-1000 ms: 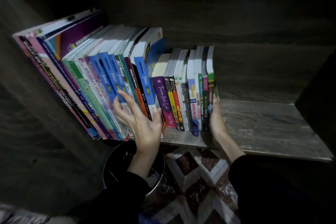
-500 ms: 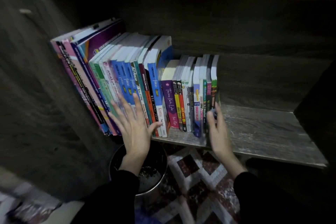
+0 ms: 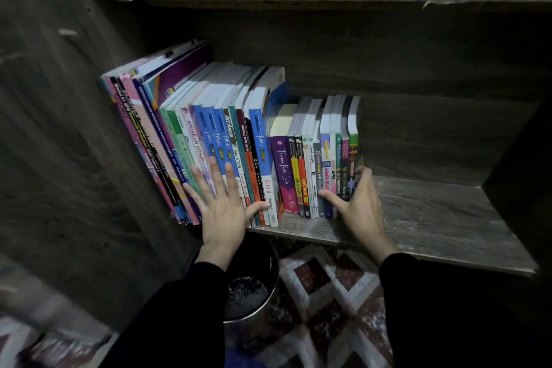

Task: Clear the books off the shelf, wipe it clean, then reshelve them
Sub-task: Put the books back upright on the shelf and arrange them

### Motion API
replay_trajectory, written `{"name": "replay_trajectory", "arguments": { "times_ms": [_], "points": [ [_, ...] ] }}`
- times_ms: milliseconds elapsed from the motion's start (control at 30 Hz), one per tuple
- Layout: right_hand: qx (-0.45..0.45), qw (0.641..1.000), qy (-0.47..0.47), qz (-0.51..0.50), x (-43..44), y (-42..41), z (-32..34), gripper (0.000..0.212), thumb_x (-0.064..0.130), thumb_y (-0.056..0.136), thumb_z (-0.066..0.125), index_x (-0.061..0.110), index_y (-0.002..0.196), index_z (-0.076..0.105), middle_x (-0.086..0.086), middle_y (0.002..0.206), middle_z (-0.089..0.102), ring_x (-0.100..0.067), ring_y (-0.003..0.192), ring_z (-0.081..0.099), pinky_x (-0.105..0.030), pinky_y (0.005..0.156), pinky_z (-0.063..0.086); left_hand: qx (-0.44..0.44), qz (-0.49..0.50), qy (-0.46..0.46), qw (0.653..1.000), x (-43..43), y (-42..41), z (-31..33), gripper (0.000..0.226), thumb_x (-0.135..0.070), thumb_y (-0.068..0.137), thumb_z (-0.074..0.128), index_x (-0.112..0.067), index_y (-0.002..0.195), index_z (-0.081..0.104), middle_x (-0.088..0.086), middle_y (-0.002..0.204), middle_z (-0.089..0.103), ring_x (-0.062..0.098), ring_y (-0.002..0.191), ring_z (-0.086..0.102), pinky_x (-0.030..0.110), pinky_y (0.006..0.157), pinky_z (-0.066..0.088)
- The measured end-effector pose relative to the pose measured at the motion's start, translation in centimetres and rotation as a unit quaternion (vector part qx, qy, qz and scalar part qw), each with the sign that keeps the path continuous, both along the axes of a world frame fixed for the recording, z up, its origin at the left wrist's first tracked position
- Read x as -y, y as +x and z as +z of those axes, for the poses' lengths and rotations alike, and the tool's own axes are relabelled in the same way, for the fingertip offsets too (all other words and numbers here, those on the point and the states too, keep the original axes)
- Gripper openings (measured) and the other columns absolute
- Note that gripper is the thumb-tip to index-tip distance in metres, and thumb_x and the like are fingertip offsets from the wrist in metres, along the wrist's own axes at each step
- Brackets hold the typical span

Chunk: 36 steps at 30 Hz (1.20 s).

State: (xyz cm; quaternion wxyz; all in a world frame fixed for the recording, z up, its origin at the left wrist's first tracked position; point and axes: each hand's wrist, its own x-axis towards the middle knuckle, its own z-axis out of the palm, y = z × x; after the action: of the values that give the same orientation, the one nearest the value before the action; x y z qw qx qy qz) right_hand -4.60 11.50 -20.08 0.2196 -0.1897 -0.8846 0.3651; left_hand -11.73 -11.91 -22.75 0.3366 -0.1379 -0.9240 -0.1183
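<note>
Books (image 3: 239, 143) fill the left half of the shelf (image 3: 433, 218), none lifted off yet. Nearest, two dark sleeves (image 3: 167, 323) reach in over a patterned floor (image 3: 328, 293) and an open bin (image 3: 254, 287) that stands just under the shelf's near edge, below the left hand (image 3: 222, 209). That hand lies flat against the lower spines of the tall books (image 3: 209, 128), fingers (image 3: 213, 172) straight and spread, gripping nothing. The right hand (image 3: 360, 206) brackets the right end of the small books (image 3: 325, 158), thumb across the foot of their spines, the other fingers curved at the outer cover. Blur hides whether it has closed into a grip. Farther in, the tall books lean left against the side wall (image 3: 74, 143), while the small ones stand upright with bare shelf to their right. The likely trouble: squeezing so long a row between two hands could let the middle books sag and slide out, some straight into the bin. Loosing the right hand would let the small ones topple right.
</note>
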Motion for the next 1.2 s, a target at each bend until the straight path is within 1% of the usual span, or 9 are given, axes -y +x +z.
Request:
{"name": "replay_trajectory", "arguments": {
  "times_ms": [133, 333, 467, 633, 767, 900, 1000, 1067, 1200],
  "points": [
    [0.038, 0.999, 0.011, 0.021, -0.2, 0.6, 0.3, 0.110, 0.063, 0.055, 0.073, 0.009, 0.139, 0.025, -0.014, 0.137, 0.044, -0.030, 0.125, 0.047, -0.048, 0.100, 0.044, -0.020, -0.004, -0.007, 1.000, 0.1, -0.1, -0.5, 0.117, -0.083, 0.068, 0.022, -0.009, 0.143, -0.028, 0.017, 0.149, -0.033, 0.043, 0.136, -0.029, 0.065, 0.107, -0.009],
    [0.057, 0.996, 0.044, -0.056, 2.8, 0.1, -0.9, 0.135, 0.063, 0.059, 0.076, 0.022, 0.150, -0.014, -0.023, 0.142, 0.029, -0.037, 0.133, 0.032, -0.053, 0.103, 0.039, -0.034, -0.006, -0.012, 0.999, 0.4, -0.7, -0.8, 0.119, -0.084, 0.066, 0.023, -0.010, 0.142, -0.031, 0.016, 0.150, -0.034, 0.042, 0.136, -0.030, 0.060, 0.108, -0.018],
    [0.051, 0.993, 0.036, -0.098, 3.6, 0.2, -1.0, 0.129, 0.060, 0.063, 0.077, 0.022, 0.151, -0.010, -0.025, 0.138, 0.033, -0.040, 0.125, 0.041, -0.054, 0.096, 0.043, -0.024, -0.003, -0.006, 1.000, 0.1, -0.5, -0.4, 0.118, -0.084, 0.067, 0.023, -0.010, 0.142, -0.030, 0.016, 0.151, -0.032, 0.042, 0.137, -0.028, 0.060, 0.108, -0.015],
    [-0.052, 0.989, 0.063, -0.125, 6.5, 0.6, -0.2, 0.117, 0.054, 0.071, 0.076, 0.021, 0.152, -0.003, -0.028, 0.152, 0.013, -0.043, 0.138, 0.018, -0.058, 0.110, 0.020, -0.015, 0.010, -0.019, 1.000, 0.7, 1.8, -0.3, 0.093, -0.062, 0.089, 0.030, -0.009, 0.149, -0.017, 0.018, 0.154, -0.022, 0.042, 0.142, -0.013, 0.060, 0.113, -0.002],
    [-0.198, 0.955, 0.222, 0.000, 10.7, 1.8, -0.5, 0.090, 0.045, 0.085, 0.055, 0.019, 0.153, 0.001, -0.016, 0.156, 0.007, -0.035, 0.143, 0.011, -0.048, 0.116, 0.009, 0.014, 0.017, 0.052, 0.998, 2.5, 3.4, -0.7, 0.075, -0.032, 0.094, 0.031, -0.005, 0.149, -0.013, 0.019, 0.157, -0.009, 0.030, 0.146, -0.005, 0.051, 0.115, 0.005],
    [-0.115, 0.892, 0.403, 0.168, 14.5, 1.9, -2.1, 0.096, 0.030, 0.075, 0.071, 0.010, 0.151, 0.016, -0.015, 0.160, 0.003, -0.033, 0.147, 0.005, -0.049, 0.116, 0.008, 0.052, 0.027, 0.031, 0.998, 3.9, 3.1, -1.1, 0.074, -0.029, 0.089, 0.030, -0.002, 0.149, -0.005, 0.020, 0.155, 0.008, 0.023, 0.146, -0.008, 0.045, 0.115, 0.000],
    [-0.045, 0.838, 0.500, 0.214, 15.5, 1.0, -3.4, 0.098, 0.031, 0.067, 0.073, 0.008, 0.149, 0.025, -0.010, 0.159, 0.012, -0.031, 0.147, -0.003, -0.053, 0.117, -0.003, 0.058, 0.062, 0.022, 0.996, 3.4, 3.1, -0.8, 0.075, -0.026, 0.088, 0.027, 0.001, 0.148, -0.010, 0.020, 0.153, 0.015, 0.027, 0.145, 0.002, 0.047, 0.115, 0.002],
    [-0.001, 0.827, 0.526, 0.197, 15.6, 0.1, -3.0, 0.095, 0.039, 0.073, 0.067, 0.012, 0.149, 0.017, -0.010, 0.158, 0.001, -0.029, 0.146, -0.014, -0.056, 0.115, -0.012, 0.074, 0.073, 0.033, 0.994, 2.6, 3.3, -0.7, 0.073, -0.025, 0.088, 0.023, 0.003, 0.146, -0.011, 0.020, 0.153, 0.014, 0.029, 0.144, 0.006, 0.050, 0.114, 0.003],
    [0.061, 0.768, 0.611, 0.185, 15.9, -1.4, -1.4, 0.079, 0.043, 0.098, 0.027, 0.001, 0.145, -0.020, -0.016, 0.143, -0.044, -0.032, 0.130, -0.046, -0.060, 0.101, -0.030, 0.114, 0.085, 0.043, 0.989, 2.6, 3.3, -0.5, 0.078, -0.023, 0.084, 0.022, 0.000, 0.145, -0.020, 0.018, 0.154, -0.003, 0.026, 0.145, -0.016, 0.050, 0.115, 0.001]
  ]
}}
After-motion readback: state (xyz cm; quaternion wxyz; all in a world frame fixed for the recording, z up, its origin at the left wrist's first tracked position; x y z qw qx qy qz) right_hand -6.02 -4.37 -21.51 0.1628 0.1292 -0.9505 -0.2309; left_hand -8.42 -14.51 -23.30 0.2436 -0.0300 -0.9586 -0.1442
